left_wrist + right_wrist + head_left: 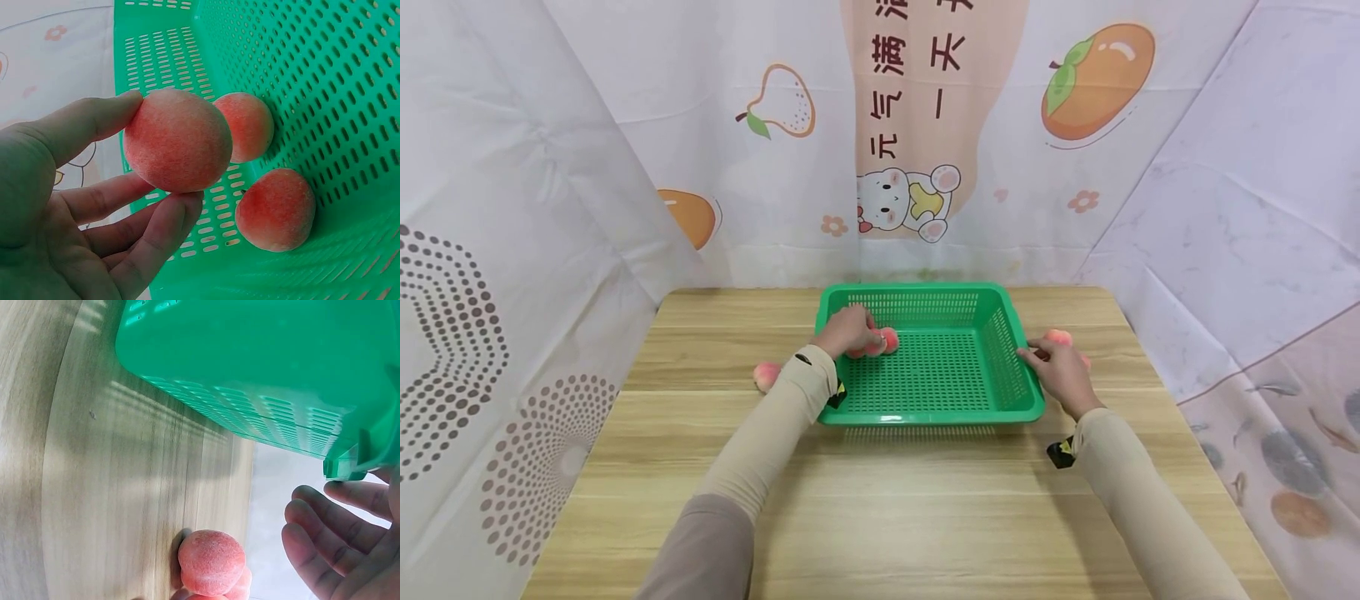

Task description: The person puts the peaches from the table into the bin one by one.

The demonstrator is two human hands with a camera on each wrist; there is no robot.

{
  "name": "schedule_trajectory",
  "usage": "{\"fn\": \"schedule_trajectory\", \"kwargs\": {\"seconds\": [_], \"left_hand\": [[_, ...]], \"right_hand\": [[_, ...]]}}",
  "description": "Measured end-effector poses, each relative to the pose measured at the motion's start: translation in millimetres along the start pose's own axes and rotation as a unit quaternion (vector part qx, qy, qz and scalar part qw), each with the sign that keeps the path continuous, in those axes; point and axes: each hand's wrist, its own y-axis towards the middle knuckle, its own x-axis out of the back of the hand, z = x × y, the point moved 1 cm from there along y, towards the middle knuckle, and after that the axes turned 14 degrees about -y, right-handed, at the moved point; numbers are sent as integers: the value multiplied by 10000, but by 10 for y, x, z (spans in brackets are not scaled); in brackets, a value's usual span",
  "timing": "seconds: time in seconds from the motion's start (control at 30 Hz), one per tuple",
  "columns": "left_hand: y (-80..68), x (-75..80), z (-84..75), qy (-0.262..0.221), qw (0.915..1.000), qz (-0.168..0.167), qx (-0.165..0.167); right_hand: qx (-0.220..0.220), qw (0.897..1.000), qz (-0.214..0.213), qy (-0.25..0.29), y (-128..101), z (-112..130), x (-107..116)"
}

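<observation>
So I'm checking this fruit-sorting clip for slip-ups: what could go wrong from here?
The left hand pinches a peach with fingertips only, above two peaches already in the green basket; a slip could drop it onto them. The right hand rests at the basket's right rim, so a nudge might shift the basket. The peaches on the table by that hand, and one left of the basket, could roll.

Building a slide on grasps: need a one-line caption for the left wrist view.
Left hand pinches a peach above the green basket, where two more peaches lie.
</observation>
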Motion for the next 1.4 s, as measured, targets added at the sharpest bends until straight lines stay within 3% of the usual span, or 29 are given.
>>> {"fn": "schedule_trajectory", "kwargs": {"seconds": [0.3,1.07,1.4], "left_hand": [[48,-77,41,321,9977,566,208],[4,-138,104,1167,9873,980,447],[17,-175,158,1220,9844,1171,487]], "right_hand": [[-37,10000,28,23,-3,-9,-7],[-110,9998,134,58,6,-9,10],[-89,9999,105,46,2,-9,7]]}}
